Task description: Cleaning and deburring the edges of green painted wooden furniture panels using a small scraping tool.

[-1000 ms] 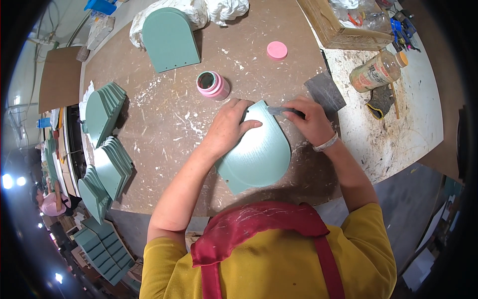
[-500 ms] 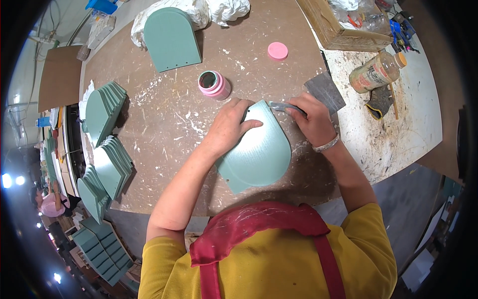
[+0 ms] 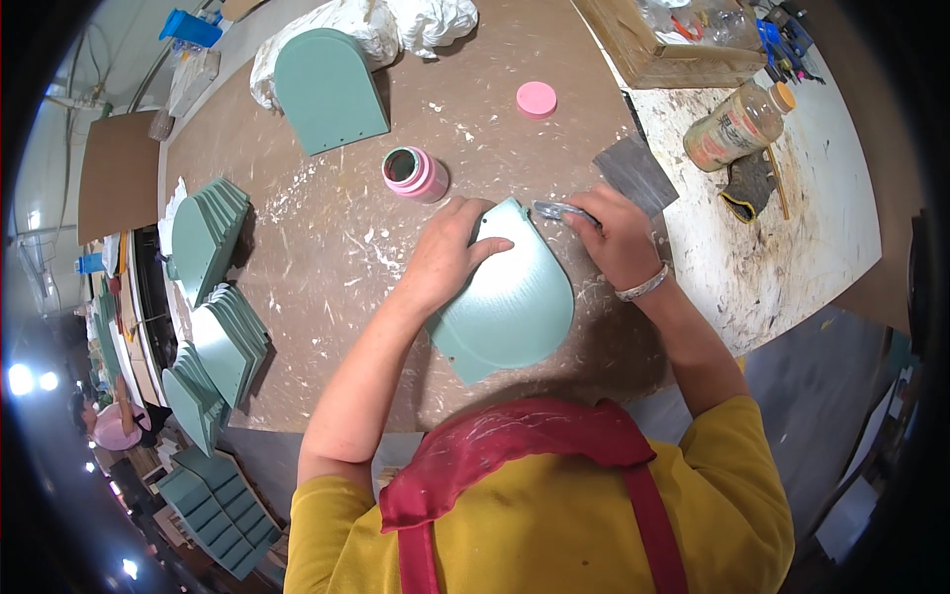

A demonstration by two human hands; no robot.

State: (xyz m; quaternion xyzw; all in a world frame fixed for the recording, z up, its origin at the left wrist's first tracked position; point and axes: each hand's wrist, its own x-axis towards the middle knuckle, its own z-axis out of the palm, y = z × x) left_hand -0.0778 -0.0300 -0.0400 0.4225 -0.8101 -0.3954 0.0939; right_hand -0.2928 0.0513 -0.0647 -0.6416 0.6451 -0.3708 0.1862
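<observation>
A pale green panel (image 3: 510,307), rounded at its near end, lies tilted on the brown worktable in front of me. My left hand (image 3: 450,252) grips its upper left edge, thumb on the top face and fingers partly hidden at the far side. In my right hand (image 3: 618,233) is a small grey knife-like tool (image 3: 560,211), pinched between thumb and fingers. Its tip is close beside the panel's far corner; whether they touch I cannot tell. Beyond my left hand stands an open pink jar (image 3: 416,174) with dark contents, and its pink lid (image 3: 536,99) lies farther off.
Several green panels (image 3: 213,238) stand in stacks on the left. Another panel (image 3: 332,94) leans on a white cloth bundle (image 3: 435,25) at the back. Right are a dark sheet (image 3: 635,176), a bottle (image 3: 737,127), a dark cloth (image 3: 747,188) and a cardboard box (image 3: 683,61). A person (image 3: 119,421) is far left.
The view has shifted slightly, moving the table things a little in the picture. The tool in my right hand has turned a little at the panel's corner. My left hand keeps its grip.
</observation>
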